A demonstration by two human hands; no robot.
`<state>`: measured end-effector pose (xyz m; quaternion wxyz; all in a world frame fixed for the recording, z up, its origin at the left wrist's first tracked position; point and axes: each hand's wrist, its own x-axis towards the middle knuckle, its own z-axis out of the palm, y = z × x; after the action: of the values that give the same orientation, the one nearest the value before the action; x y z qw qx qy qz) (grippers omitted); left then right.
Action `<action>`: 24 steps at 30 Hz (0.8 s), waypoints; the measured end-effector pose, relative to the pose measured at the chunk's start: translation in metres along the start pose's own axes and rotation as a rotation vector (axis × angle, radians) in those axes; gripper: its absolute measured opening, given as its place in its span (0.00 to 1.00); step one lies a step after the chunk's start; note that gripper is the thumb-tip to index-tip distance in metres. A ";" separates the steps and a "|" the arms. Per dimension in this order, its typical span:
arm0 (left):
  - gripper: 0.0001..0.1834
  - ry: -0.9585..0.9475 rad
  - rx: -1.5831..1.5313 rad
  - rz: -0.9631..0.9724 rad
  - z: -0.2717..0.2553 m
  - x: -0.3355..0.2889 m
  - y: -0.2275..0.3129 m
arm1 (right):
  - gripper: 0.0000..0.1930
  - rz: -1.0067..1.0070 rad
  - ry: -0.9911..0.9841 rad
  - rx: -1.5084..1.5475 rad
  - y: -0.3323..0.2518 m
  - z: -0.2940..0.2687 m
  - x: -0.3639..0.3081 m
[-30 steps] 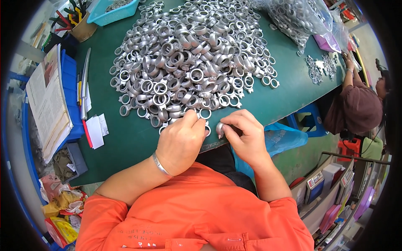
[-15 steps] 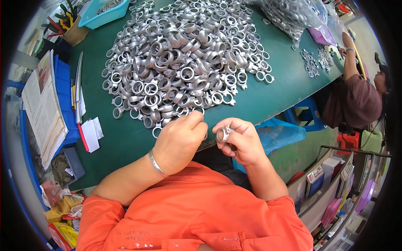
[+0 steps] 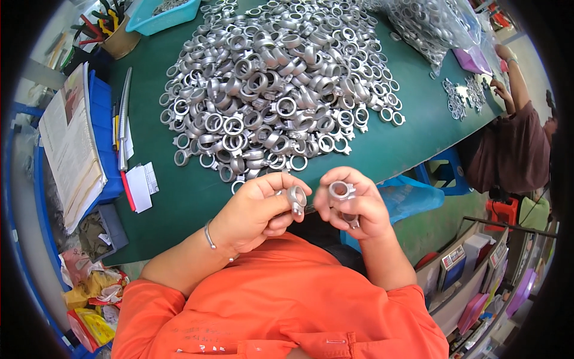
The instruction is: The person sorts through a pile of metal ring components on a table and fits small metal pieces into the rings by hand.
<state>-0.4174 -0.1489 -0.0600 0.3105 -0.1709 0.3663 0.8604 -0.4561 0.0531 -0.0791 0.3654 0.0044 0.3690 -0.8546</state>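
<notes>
At the front edge of the green table, my left hand [image 3: 257, 209] pinches a grey metal ring [image 3: 298, 195] with a small lug, tipped on edge between thumb and fingers. Close by on the right, my right hand [image 3: 369, 206] is closed round a similar metal ring [image 3: 341, 190] held at the fingertips. A second ring [image 3: 351, 221] shows lower in the same hand, partly hidden by the fingers. Just beyond both hands spreads a big heap of such rings [image 3: 263, 96], many with little lugs.
On the left lie a long metal ruler [image 3: 124, 119], white paper slips [image 3: 140, 185] and a blue tray [image 3: 104, 137] with papers. A light-blue basket [image 3: 170, 21] stands at the back. A clear bag [image 3: 427, 27] of rings sits far right, near a co-worker's arm [image 3: 520, 81].
My left hand has come back from the heap's near edge and turned, with a ring now showing in its fingers. My right hand has shifted slightly, and two rings show in it.
</notes>
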 end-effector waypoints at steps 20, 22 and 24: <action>0.04 0.223 0.252 0.263 -0.007 -0.015 -0.006 | 0.08 -0.526 0.027 -1.350 0.002 0.002 0.019; 0.04 0.202 0.268 0.254 -0.007 -0.014 -0.005 | 0.07 -0.528 -0.005 -1.141 0.003 0.001 0.017; 0.04 0.184 0.285 0.246 -0.007 -0.013 -0.004 | 0.06 -0.518 -0.032 -1.040 0.004 -0.002 0.017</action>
<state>-0.4044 -0.1574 -0.0600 0.1892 -0.1570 0.5293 0.8120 -0.4669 0.0416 -0.0878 0.1041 -0.2791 0.7238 -0.6225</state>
